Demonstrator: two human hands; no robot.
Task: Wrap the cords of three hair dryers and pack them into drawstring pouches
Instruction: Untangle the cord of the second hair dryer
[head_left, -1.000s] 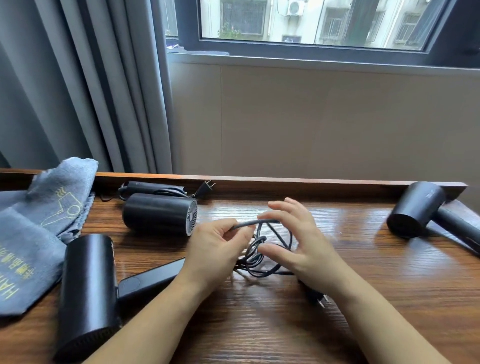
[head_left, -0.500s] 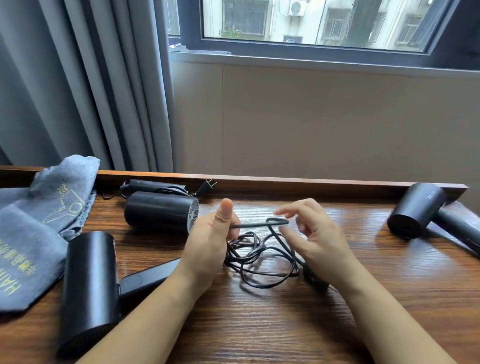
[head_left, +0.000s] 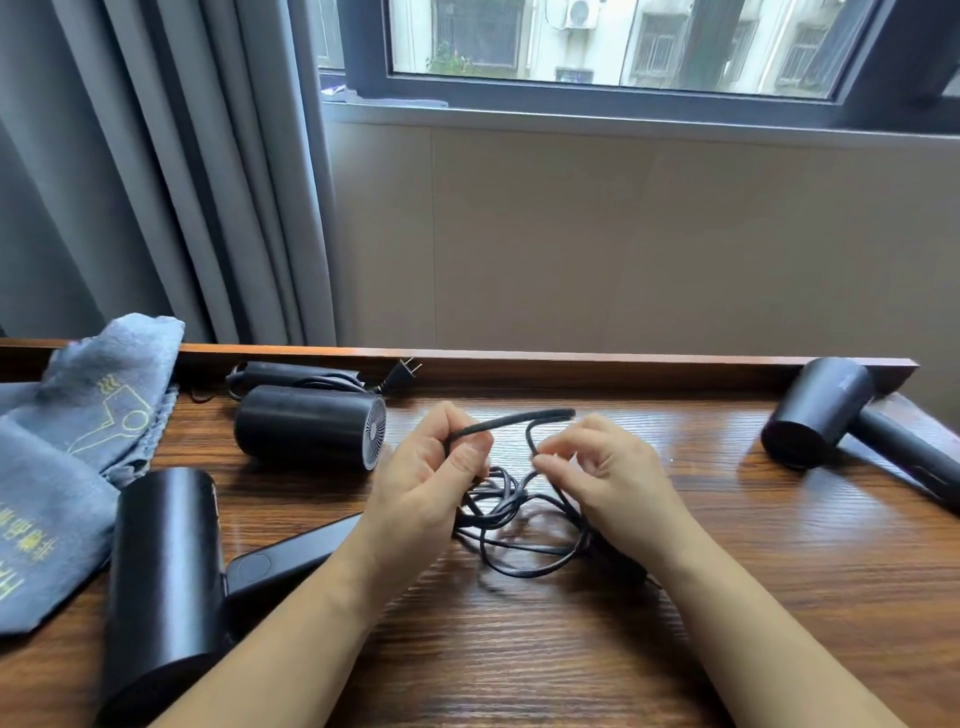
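Left hand (head_left: 431, 483): fingers curled round a doubled length of the black cord (head_left: 519, 512), gripping it just above the tangle; a stiff stretch of cord runs from this fist up and to the right.
Right hand (head_left: 608, 478): thumb and forefinger pinch a thin loop of the same cord; the other fingers are loosely bent above it.
Cord: most of it lies in loose, untidy loops on the tabletop (head_left: 727, 597) between and below the two hands; its plug end is hidden under the right wrist.
Near hair dryer (head_left: 166, 582): black, lying on its side at the front left, barrel pointing toward the viewer, its handle reaching right toward the left forearm.
Second hair dryer (head_left: 311, 426): black, lying on its side behind the near one, grille end facing right, well left of the hands; its cord is bundled behind it with the plug (head_left: 402, 374) against the raised back edge.
Third hair dryer (head_left: 831, 415): black, at the far right of the tabletop, well apart from the hands.
Pouches (head_left: 67, 467): grey cloth with yellow print, heaped at the left edge, touching the near hair dryer.
Behind: grey curtain (head_left: 156, 182) on the left, window (head_left: 623, 47) above a beige wall.
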